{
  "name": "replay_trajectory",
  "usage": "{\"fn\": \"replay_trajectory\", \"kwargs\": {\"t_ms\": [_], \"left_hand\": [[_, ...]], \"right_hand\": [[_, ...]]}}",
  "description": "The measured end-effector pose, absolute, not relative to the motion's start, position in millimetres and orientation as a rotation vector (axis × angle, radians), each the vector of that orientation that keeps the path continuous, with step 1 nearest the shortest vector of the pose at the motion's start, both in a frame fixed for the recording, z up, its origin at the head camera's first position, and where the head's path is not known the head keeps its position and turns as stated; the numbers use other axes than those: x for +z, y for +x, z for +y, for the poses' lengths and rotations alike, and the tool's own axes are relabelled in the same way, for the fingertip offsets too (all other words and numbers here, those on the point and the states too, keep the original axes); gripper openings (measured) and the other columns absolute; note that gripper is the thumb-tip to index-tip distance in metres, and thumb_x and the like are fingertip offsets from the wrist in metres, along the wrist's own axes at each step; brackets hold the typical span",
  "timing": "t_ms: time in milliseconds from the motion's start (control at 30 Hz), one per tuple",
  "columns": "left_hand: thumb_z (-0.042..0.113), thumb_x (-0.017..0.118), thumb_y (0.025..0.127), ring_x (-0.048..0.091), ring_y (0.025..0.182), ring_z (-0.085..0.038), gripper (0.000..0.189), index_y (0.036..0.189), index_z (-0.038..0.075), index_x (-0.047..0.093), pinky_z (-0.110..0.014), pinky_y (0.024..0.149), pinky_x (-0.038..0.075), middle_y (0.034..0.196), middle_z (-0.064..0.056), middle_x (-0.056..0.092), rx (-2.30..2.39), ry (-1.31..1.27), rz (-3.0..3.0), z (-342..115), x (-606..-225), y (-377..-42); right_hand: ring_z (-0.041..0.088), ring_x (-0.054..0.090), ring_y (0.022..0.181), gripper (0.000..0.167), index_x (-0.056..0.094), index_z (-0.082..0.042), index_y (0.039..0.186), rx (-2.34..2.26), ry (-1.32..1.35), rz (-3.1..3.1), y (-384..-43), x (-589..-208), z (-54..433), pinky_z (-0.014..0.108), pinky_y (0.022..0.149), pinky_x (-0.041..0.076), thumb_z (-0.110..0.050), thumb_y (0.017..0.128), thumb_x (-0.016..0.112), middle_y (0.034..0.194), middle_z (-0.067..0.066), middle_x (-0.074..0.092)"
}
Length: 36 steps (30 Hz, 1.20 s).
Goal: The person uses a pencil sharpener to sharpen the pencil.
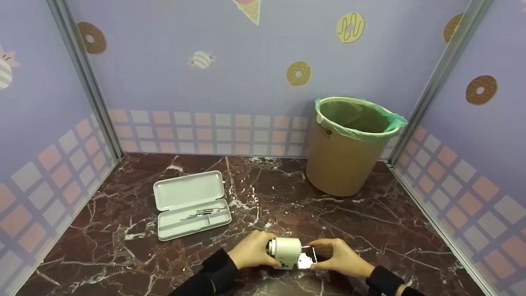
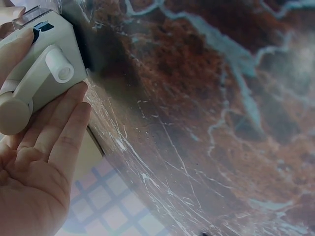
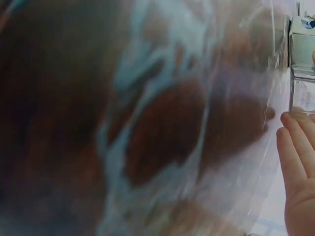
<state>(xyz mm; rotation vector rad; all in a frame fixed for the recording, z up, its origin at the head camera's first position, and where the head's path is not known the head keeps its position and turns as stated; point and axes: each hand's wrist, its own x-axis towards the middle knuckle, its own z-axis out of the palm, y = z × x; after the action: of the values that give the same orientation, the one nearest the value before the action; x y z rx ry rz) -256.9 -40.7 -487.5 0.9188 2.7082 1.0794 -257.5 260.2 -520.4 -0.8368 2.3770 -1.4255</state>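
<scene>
A white crank pencil sharpener point(image 1: 287, 248) is held near the front of the table in the head view. My left hand point(image 1: 254, 250) grips its body from the left, thumb on one side and fingers on the other. The crank handle point(image 2: 37, 78) faces that palm in the left wrist view. From the sharpener's right side a clear shavings drawer point(image 1: 306, 261) sticks out. My right hand point(image 1: 337, 257) pinches the drawer's outer end between thumb and fingers. Only part of the drawer point(image 3: 303, 93) shows at the right wrist view's edge.
Left of the hands lies an open white pencil case point(image 1: 189, 193) with several thin writing tools point(image 1: 207, 211) inside. A tan bin point(image 1: 341, 164) lined with a green bag point(image 1: 396, 121) stands at the back right. Patterned panels point(image 1: 205, 82) wall in the dark marble-look tabletop point(image 1: 123, 242).
</scene>
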Motion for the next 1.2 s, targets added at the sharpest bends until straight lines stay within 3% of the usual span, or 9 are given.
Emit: {"fn": "replay_trajectory", "kwargs": {"t_ms": [567, 967, 1200], "left_hand": [[0.021, 0.094, 0.065, 0.06, 0.069, 0.0, 0.042, 0.098, 0.005, 0.073, -0.016, 0.067, 0.051, 0.089, -0.005, 0.078, 1.078, 0.92, 2.706, -40.3, -490.3, -258.0], [0.021, 0.093, 0.066, 0.057, 0.066, 0.002, 0.039, 0.095, 0.005, 0.073, -0.015, 0.064, 0.05, 0.085, -0.005, 0.077, 1.079, 0.921, 2.695, -39.6, -489.2, -258.3], [0.021, 0.094, 0.065, 0.056, 0.066, 0.002, 0.039, 0.093, 0.005, 0.073, -0.016, 0.064, 0.05, 0.084, -0.004, 0.077, 1.079, 0.942, 2.712, -40.3, -488.7, -259.1]], "right_hand": [[0.034, 0.071, 0.116, 0.055, 0.064, -0.001, 0.129, -1.365, -0.815, 2.423, -257.0, -522.0, 249.9, 0.04, 0.099, 0.058, -0.022, 0.083, 0.085, 0.13, 0.023, 0.069], [0.028, 0.073, 0.114, 0.058, 0.065, -0.002, 0.129, -1.264, -0.822, 2.484, -260.3, -518.4, 240.8, 0.033, 0.096, 0.059, -0.027, 0.081, 0.087, 0.128, 0.018, 0.072], [0.018, 0.074, 0.111, 0.056, 0.067, -0.003, 0.127, -1.297, -0.84, 2.46, -261.7, -518.1, 233.4, 0.028, 0.095, 0.059, -0.026, 0.08, 0.088, 0.124, 0.015, 0.074]]}}
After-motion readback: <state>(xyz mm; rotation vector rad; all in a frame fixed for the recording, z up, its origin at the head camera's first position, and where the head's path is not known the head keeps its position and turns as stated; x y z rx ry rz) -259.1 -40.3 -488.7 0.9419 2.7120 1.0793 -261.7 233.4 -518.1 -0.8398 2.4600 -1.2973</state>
